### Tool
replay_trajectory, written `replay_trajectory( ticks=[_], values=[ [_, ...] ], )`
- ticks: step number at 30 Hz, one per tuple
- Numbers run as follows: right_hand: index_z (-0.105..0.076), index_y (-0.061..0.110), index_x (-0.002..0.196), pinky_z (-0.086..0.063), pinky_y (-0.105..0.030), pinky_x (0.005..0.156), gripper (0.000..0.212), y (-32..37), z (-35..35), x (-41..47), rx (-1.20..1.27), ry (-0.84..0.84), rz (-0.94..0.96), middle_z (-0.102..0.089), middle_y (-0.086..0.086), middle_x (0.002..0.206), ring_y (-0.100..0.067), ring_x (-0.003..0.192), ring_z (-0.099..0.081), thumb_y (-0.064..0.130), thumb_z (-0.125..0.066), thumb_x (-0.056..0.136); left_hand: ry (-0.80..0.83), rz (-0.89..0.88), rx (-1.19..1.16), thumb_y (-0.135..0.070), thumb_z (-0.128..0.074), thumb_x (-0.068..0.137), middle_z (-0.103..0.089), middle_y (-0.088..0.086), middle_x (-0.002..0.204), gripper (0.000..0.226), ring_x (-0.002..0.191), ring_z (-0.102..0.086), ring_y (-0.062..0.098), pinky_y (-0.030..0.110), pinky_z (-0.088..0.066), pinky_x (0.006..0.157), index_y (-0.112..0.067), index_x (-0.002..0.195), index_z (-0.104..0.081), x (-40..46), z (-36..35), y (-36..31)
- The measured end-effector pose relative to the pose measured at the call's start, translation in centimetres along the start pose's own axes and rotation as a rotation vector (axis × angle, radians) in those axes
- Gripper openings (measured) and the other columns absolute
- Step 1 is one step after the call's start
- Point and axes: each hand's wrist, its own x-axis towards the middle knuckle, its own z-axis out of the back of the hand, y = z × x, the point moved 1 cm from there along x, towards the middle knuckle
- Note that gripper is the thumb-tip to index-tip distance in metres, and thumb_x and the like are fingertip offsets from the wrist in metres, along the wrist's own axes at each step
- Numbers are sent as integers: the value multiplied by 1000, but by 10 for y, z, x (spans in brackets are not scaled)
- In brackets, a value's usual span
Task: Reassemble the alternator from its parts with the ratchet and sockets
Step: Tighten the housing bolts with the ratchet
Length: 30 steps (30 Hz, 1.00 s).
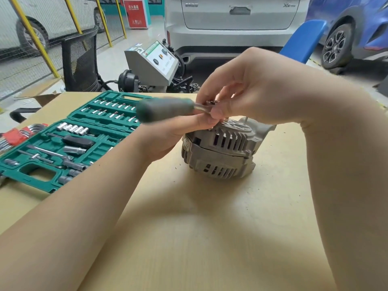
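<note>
The grey alternator (pixel 222 150) sits on the tan table (pixel 189 227), vented housing up. Just above its top, both hands meet at a ratchet with a blurred dark green handle (pixel 165 109) pointing left. My right hand (pixel 252 87) comes down from above and pinches the ratchet's metal head between thumb and fingers. My left hand (pixel 168 137) reaches from below, its fingers extended under the handle near the head, touching it. The socket and the fastener beneath are hidden by my fingers.
An open green socket case (pixel 69 143) with several sockets, bits and extensions lies at the table's left. Red-holdered hex keys (pixel 14 135) lie beside it. Beyond the table stand a black mesh chair, a grey machine and parked cars.
</note>
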Motion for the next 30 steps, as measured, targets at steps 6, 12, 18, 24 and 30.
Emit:
replay_trajectory(
  ticks=[6, 12, 18, 24, 30],
  values=[
    [-79, 44, 95, -44, -16, 60, 10, -1, 0, 1, -51, -65, -33, -71, 24, 85, 3, 77, -63, 45, -80, 84, -15, -16, -81, -23, -87, 76, -81, 4, 94, 19, 94, -75, 18, 29, -59, 88, -19, 94, -88, -2, -7, -3],
    [-79, 37, 96, -54, -30, 72, 11, 7, -13, 12, -114, -81, -43, -73, 14, 83, -6, 81, -66, 43, -71, 92, -34, -67, -104, -20, -86, 77, -82, 4, 97, 17, 97, -76, 19, 32, -59, 93, -19, 94, -88, -4, -8, -3],
    [-76, 49, 97, -51, -34, 73, 21, 4, 1, -1, -91, -2, 40, -71, 15, 97, -7, 86, -65, 29, -78, 89, -21, 12, -18, -33, -86, 82, -76, 24, 105, 36, 108, -70, 31, 50, -53, 103, -4, 102, -82, -1, -1, 3],
    [-78, 34, 97, -53, -30, 68, 15, 5, -9, 6, -165, -90, -69, -72, 13, 81, -8, 79, -66, 44, -68, 94, -42, -43, -16, -32, -94, 74, -84, 2, 97, 21, 95, -75, 18, 32, -59, 90, -26, 93, -89, -5, -8, -1],
    [-77, 41, 99, -50, -30, 69, 12, 7, -7, 4, -108, -30, -1, -71, 15, 90, -5, 81, -64, 33, -73, 93, 18, -33, -56, -24, -82, 88, -83, 1, 105, 13, 104, -74, 19, 34, -57, 98, -26, 99, -89, -5, -6, -2]
  ],
)
